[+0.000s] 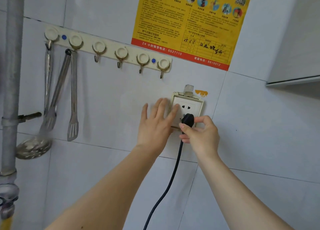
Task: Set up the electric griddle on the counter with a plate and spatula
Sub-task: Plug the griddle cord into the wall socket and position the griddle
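Up on the tiled wall (pixel 103 99), just under the lower right corner of the yellow poster (pixel 187 21), I'm at the power step: getting the griddle's plug (pixel 187 119) into the socket (pixel 194 103). My right hand (pixel 200 134) pinches the black plug btw thumb and curled fingers (pixel 200 120), right at the lower outlet; the upper outlet is bare. Can't tell whether the prongs are fully seated, since my fingers and the plug body hide them. My left hand (pixel 155 124) lies flat on the wall, fingers (pixel 161 106) straight and slightly spread, tips touching the socket's left edge, prob. bracing the loose-looking box. The cord (pixel 172 177) hangs from the plug down past the frame's bottom edge, w/ the griddle itself, the counter and the plate all out of view.

Next move, as I judge it: push straight in w/ the right hand while the left holds the box steady, then check it sits flush (a half-seated plug is no good). After that comes the spatula (pixel 73 122). A slotted one hangs from the hook rail (pixel 110 47) toward the wall's left side, well apart from my hands, next to other hanging utensils and a skimmer (pixel 32 148). Lifting it off its hook needs a free hand, so plug first.
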The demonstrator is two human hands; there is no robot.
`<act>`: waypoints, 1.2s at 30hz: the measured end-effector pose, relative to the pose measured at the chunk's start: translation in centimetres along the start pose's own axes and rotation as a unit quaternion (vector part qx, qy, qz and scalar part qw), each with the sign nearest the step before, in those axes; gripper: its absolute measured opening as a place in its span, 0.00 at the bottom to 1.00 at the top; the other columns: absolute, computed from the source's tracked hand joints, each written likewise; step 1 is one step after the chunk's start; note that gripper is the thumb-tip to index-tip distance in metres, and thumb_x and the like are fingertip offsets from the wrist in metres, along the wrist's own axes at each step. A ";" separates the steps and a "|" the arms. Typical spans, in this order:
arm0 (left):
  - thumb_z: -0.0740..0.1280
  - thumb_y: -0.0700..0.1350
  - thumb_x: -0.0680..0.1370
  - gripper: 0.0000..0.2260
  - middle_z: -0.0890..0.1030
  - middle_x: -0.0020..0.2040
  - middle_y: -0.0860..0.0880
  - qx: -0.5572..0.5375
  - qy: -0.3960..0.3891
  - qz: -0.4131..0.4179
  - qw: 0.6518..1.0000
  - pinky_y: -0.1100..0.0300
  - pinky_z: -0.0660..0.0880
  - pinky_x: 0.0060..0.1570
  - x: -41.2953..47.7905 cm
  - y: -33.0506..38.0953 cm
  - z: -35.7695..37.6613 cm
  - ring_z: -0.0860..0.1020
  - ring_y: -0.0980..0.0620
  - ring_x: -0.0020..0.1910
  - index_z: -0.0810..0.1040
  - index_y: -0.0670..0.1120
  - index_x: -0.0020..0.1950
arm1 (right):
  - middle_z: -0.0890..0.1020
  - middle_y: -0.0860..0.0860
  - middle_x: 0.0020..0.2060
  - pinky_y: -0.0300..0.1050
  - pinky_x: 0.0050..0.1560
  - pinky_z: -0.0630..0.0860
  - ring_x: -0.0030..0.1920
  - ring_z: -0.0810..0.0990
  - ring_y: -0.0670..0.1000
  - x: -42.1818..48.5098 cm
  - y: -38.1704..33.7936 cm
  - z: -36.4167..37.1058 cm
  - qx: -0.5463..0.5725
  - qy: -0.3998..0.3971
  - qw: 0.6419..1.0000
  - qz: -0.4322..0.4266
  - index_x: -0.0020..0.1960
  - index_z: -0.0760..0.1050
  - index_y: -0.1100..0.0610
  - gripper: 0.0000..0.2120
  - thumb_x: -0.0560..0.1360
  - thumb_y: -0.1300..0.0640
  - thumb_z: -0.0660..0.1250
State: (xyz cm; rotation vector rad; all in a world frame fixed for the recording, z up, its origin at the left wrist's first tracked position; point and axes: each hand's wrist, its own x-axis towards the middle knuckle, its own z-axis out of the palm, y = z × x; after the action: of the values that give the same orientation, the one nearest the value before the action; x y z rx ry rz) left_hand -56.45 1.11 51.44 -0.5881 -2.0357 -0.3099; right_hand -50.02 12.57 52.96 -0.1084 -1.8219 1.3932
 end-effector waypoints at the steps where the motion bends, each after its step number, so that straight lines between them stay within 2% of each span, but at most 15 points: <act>1: 0.71 0.53 0.71 0.33 0.68 0.71 0.42 -0.016 0.028 0.020 0.999 0.44 0.61 0.68 0.6 -0.3 0.1 0.65 0.43 0.71 0.63 0.51 0.73 | 0.84 0.50 0.31 0.38 0.27 0.79 0.26 0.84 0.49 0.0 0.2 0.0 0.011 0.002 1.000 0.004 0.45 0.72 0.53 0.14 0.67 0.60 0.77; 3: 0.74 0.54 0.67 0.33 0.76 0.60 0.42 -0.050 0.049 0.047 0.996 0.48 0.71 0.57 1.3 -1.0 0.3 0.74 0.42 0.60 0.70 0.49 0.70 | 0.85 0.51 0.30 0.38 0.27 0.79 0.27 0.84 0.50 0.0 0.4 -0.1 0.028 0.005 1.000 0.014 0.47 0.73 0.55 0.14 0.67 0.60 0.77; 4: 0.74 0.54 0.67 0.33 0.77 0.54 0.44 -0.067 0.041 0.052 0.996 0.51 0.72 0.49 1.4 -1.3 0.4 0.76 0.43 0.54 0.71 0.49 0.70 | 0.85 0.51 0.29 0.38 0.28 0.79 0.27 0.84 0.50 0.1 0.5 -0.2 0.028 0.005 1.000 0.013 0.48 0.73 0.56 0.15 0.67 0.60 0.77; 5: 0.74 0.54 0.68 0.33 0.74 0.47 0.47 -0.092 0.024 0.051 0.994 0.54 0.70 0.41 1.4 -1.6 0.5 0.74 0.45 0.48 0.69 0.51 0.71 | 0.85 0.50 0.28 0.38 0.28 0.79 0.27 0.84 0.50 0.2 0.6 -0.3 0.021 0.003 1.000 0.006 0.48 0.73 0.56 0.15 0.67 0.59 0.77; 7: 0.71 0.53 0.72 0.32 0.67 0.41 0.51 -0.166 -0.010 0.027 0.986 0.58 0.64 0.35 1.4 -1.7 0.7 0.67 0.50 0.41 0.64 0.55 0.74 | 0.84 0.47 0.27 0.38 0.28 0.79 0.26 0.83 0.49 0.4 0.7 -0.2 -0.008 -0.002 1.000 -0.016 0.45 0.72 0.54 0.15 0.67 0.59 0.77; 10: 0.70 0.51 0.73 0.29 0.66 0.38 0.50 -0.240 -0.006 0.009 0.971 0.59 0.65 0.34 1.7 -1.9 1.1 0.66 0.52 0.36 0.65 0.58 0.72 | 0.84 0.46 0.26 0.39 0.30 0.80 0.26 0.83 0.49 0.6 0.8 0.2 -0.017 -0.009 0.999 -0.028 0.43 0.71 0.52 0.15 0.66 0.58 0.78; 13: 0.69 0.51 0.74 0.29 0.69 0.39 0.48 -0.236 -0.016 0.014 0.972 0.58 0.69 0.35 1.6 -2.1 1.4 0.67 0.52 0.37 0.63 0.60 0.73 | 0.85 0.52 0.28 0.39 0.29 0.80 0.27 0.84 0.50 0.6 1.2 0.2 0.022 -0.008 1.000 -0.015 0.44 0.73 0.52 0.13 0.67 0.57 0.77; 15: 0.68 0.51 0.75 0.30 0.69 0.41 0.49 -0.225 -0.024 0.006 0.974 0.58 0.69 0.35 1.7 -2.0 1.4 0.68 0.53 0.39 0.59 0.62 0.74 | 0.85 0.55 0.30 0.39 0.29 0.79 0.28 0.84 0.51 0.7 1.1 0.0 0.086 -0.005 0.996 0.014 0.45 0.76 0.54 0.10 0.69 0.55 0.76; 17: 0.67 0.52 0.75 0.30 0.68 0.42 0.50 -0.218 -0.026 -0.001 0.976 0.59 0.67 0.35 1.7 -1.8 1.4 0.67 0.53 0.40 0.57 0.64 0.74 | 0.85 0.56 0.32 0.38 0.29 0.79 0.29 0.84 0.51 0.9 1.0 -0.2 0.101 -0.009 0.994 0.029 0.46 0.77 0.55 0.09 0.70 0.54 0.75; 20: 0.66 0.51 0.76 0.30 0.66 0.42 0.51 -0.220 -0.023 -0.005 0.975 0.60 0.65 0.35 1.6 -1.8 1.6 0.66 0.54 0.40 0.56 0.65 0.73 | 0.85 0.55 0.34 0.39 0.27 0.77 0.27 0.83 0.50 1.5 0.6 -0.4 0.037 0.003 0.999 0.011 0.45 0.76 0.54 0.11 0.69 0.53 0.76; 22: 0.66 0.50 0.76 0.31 0.66 0.42 0.51 -0.227 -0.020 -0.010 0.974 0.60 0.65 0.36 1.5 -1.8 1.8 0.65 0.54 0.40 0.56 0.66 0.73 | 0.85 0.53 0.30 0.38 0.25 0.77 0.25 0.83 0.49 1.7 0.3 -0.3 -0.012 0.011 1.000 -0.017 0.44 0.76 0.55 0.12 0.68 0.52 0.76; 26: 0.66 0.49 0.76 0.30 0.67 0.42 0.50 -0.240 -0.018 -0.012 0.970 0.59 0.66 0.36 1.4 -1.6 1.7 0.66 0.53 0.41 0.56 0.64 0.74 | 0.83 0.49 0.24 0.44 0.34 0.79 0.27 0.83 0.48 1.9 0.0 -0.3 -0.087 0.016 0.995 -0.035 0.39 0.78 0.54 0.12 0.65 0.48 0.78; 28: 0.62 0.51 0.79 0.26 0.69 0.42 0.48 -0.254 -0.017 -0.010 0.967 0.59 0.67 0.37 1.4 -1.7 1.6 0.67 0.52 0.41 0.57 0.64 0.74 | 0.83 0.50 0.24 0.40 0.31 0.79 0.26 0.82 0.47 2.2 -0.2 -0.6 -0.066 0.008 0.998 -0.015 0.40 0.80 0.56 0.11 0.65 0.51 0.78; 31: 0.56 0.60 0.78 0.22 0.71 0.42 0.49 -0.296 -0.031 -0.014 0.955 0.59 0.70 0.39 1.7 -2.0 1.3 0.69 0.53 0.41 0.59 0.65 0.73 | 0.84 0.53 0.28 0.37 0.29 0.78 0.27 0.83 0.48 2.4 -0.2 -1.4 0.004 -0.027 1.000 0.016 0.43 0.81 0.60 0.08 0.68 0.59 0.77; 36: 0.65 0.61 0.74 0.28 0.65 0.39 0.53 -0.281 -0.006 -0.031 0.959 0.63 0.64 0.37 1.3 -1.2 1.7 0.65 0.55 0.40 0.60 0.65 0.72 | 0.85 0.57 0.32 0.39 0.31 0.80 0.30 0.84 0.50 2.5 0.3 -2.1 0.008 -0.045 0.998 0.031 0.41 0.80 0.61 0.08 0.68 0.59 0.77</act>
State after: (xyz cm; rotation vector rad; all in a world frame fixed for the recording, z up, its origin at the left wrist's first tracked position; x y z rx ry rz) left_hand -58.86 1.22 51.69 -0.8688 -1.9751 -0.9418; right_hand -50.43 15.60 54.18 -0.0966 -1.8950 1.4769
